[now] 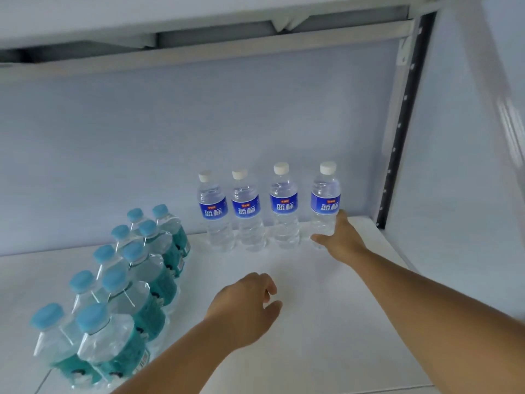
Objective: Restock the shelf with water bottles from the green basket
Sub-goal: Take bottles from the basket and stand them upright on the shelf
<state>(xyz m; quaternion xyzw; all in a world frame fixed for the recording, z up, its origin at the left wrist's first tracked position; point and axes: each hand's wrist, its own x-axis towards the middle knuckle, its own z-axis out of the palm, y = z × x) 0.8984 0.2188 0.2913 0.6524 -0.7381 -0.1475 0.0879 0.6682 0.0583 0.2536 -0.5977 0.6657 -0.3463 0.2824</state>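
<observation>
Several clear water bottles with blue labels and white caps stand in a row at the back of the white shelf point(312, 322). My right hand point(339, 240) reaches to the rightmost bottle point(325, 200) and wraps around its lower part, thumb in front and fingers behind. The bottle stands upright on the shelf. The bottle beside it point(284, 203) is a small gap to the left. My left hand point(247, 308) hovers over the middle of the shelf with loosely curled fingers and nothing in it. The green basket is not in view.
A shrink-wrapped pack of teal-labelled bottles with light blue caps point(125, 294) fills the left of the shelf. A metal upright point(397, 137) marks the right end, and the upper shelf's underside point(199, 49) hangs overhead. The back panel is pale blue.
</observation>
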